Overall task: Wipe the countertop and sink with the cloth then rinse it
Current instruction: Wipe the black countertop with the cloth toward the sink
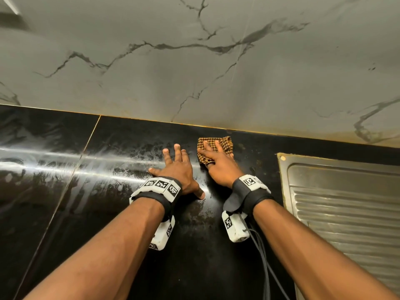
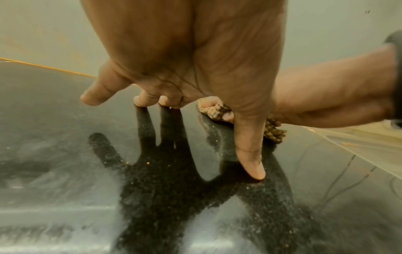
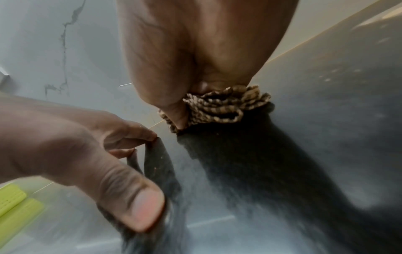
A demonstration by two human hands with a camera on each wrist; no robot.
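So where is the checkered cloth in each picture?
Head view: the cloth lies right of centre on the black countertop, under the right hand.
Left wrist view: a bit of it peeks out mid-right, behind the left hand's thumb.
Right wrist view: bunched at centre under the right hand's grip.
Shared landmark: the orange seam between countertop and wall.

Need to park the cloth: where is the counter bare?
Bare black countertop runs left of the left hand, and near the front edge between the forearms. It is crowded by the wall, where the right hand presses the cloth beside the sink drainboard.
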